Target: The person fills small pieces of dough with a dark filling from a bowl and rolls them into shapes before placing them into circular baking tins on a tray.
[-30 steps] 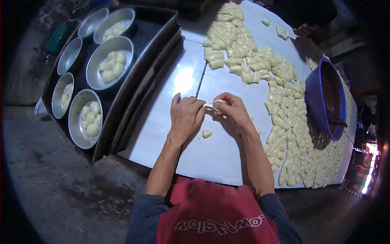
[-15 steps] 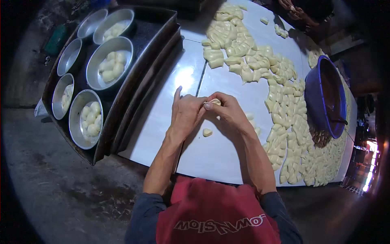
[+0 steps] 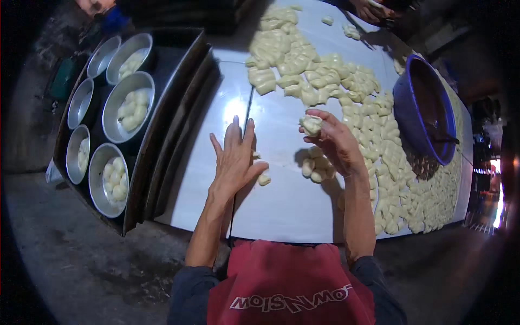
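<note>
So the person's right hand (image 3: 335,142) is lifted a bit off the white table (image 3: 281,216), fingers curled around a pale dough piece (image 3: 311,124) pinched up at the fingertips, held above the surface rather than resting on it. The left hand (image 3: 234,160) is flat on the table, palm down, fingers spread fairly wide and pointing away from the body, holding nothing. Just beside its thumb sits a small dough lump (image 3: 264,178), so that one is clearly nearer the left hand, on its right side. A little cluster of dough bits (image 3: 314,168) lies right under the right wrist, between the two hands but closer to the right. Farther out there's a big spread of cut dough pieces (image 3: 346,92) running along the table toward a blue bowl (image 3: 407,103). Off to the left, well apart from both hands, a dark tray (image 3: 162,108) holds round metal pans (image 3: 127,105) with dough balls in them.
</note>
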Available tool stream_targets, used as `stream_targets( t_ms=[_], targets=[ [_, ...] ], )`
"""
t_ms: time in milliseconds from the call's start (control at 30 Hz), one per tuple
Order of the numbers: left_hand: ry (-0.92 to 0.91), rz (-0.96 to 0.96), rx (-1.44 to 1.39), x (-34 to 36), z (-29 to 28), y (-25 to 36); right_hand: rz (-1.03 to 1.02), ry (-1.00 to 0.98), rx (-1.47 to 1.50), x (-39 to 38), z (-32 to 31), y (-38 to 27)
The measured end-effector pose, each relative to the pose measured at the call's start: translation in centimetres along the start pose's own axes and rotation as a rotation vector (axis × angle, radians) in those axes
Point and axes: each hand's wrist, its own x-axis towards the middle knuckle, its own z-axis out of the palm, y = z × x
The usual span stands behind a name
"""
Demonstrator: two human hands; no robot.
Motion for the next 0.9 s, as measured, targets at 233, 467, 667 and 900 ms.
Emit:
stream_targets(
  t_ms=[233,467,667,900],
  targets=[
    [-0.222,-0.112,-1.046,5.2,-1.5,9.3,-0.012,0.071,-0.083,-3.1,-3.9,1.4],
    [-0.108,0.001,-0.988,5.9,4.1,16.2,-0.508,0.534,-1.041,-7.1,-8.7,0.3],
    [0.061,0.369,-1.317,7.9,7.2,26.7,-0.397,0.468,0.147,-10.5,-10.3,-3.2],
    [-0.166,0.331,-1.644,8.8,13.2,32.9,-0.409,0.299,0.492,-11.2,-17.4,-7.8]
  ],
)
